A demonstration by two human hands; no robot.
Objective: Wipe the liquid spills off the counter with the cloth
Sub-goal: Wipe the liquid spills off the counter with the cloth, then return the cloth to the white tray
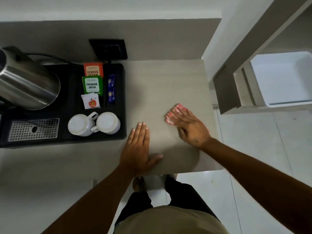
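Observation:
A red-and-white patterned cloth (173, 114) lies on the beige counter (162, 85) near its right edge. My right hand (190, 127) presses flat on the cloth, and its fingers cover most of it. My left hand (137, 146) rests flat on the counter by the front edge, fingers together and thumb out, holding nothing. It is a hand's width left of the cloth. I can make out no liquid on the counter; the surface looks evenly matte.
A black tray (121, 102) sits left of the hands, holding a steel kettle (28, 85), tea sachets (92, 85), two upturned white cups (93, 124) and a perforated drip grate (33, 130). A black wall socket (108, 48) is behind. The counter ends right of the cloth above a tiled floor.

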